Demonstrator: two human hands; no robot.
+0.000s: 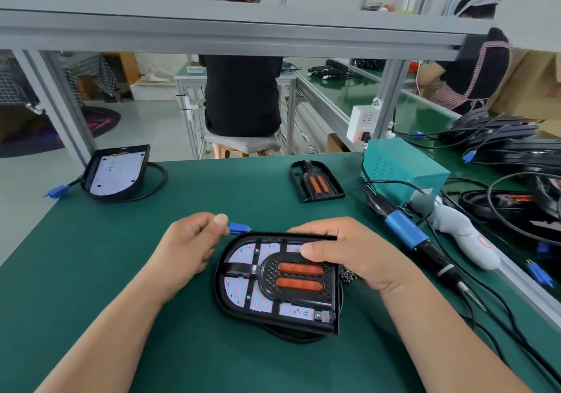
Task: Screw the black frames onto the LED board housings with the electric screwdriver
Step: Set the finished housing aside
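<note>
An LED board housing [243,289] with a black frame and two orange strips laid in it lies on the green mat in front of me. My right hand [349,253] grips its far right edge, thumb on the frame. My left hand [188,241] pinches the cable at the blue connector [238,228] by the housing's far left corner. The electric screwdriver [406,231], blue-bodied, lies unheld to the right. A second housing [117,171] without a frame sits at the far left. A loose black frame [315,180] lies at the far middle.
A teal power box [403,168] stands at the right rear. Black cables and more housings [516,149] pile up on the right. A grey handheld tool [461,231] lies beside the screwdriver. Small screws [347,275] lie right of the housing. People sit beyond the table's far edge.
</note>
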